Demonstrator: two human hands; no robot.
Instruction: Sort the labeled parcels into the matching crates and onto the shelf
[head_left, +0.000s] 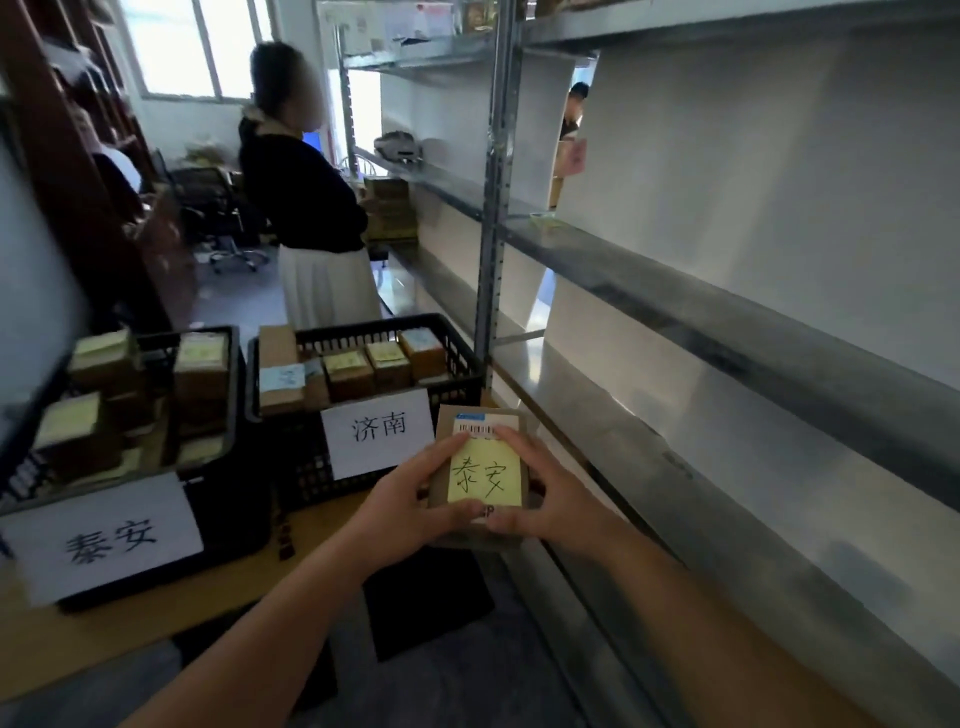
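Between both hands' fingers | parcel (480, 470) (yellow note up)

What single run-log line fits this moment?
hands: hold parcel | note: 泰安 | target: left crate | placed: no

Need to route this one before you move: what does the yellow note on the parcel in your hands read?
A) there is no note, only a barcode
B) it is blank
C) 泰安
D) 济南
C: the yellow note on the parcel, held by the left hand and the right hand, reads 泰安, like the sign on the left crate.
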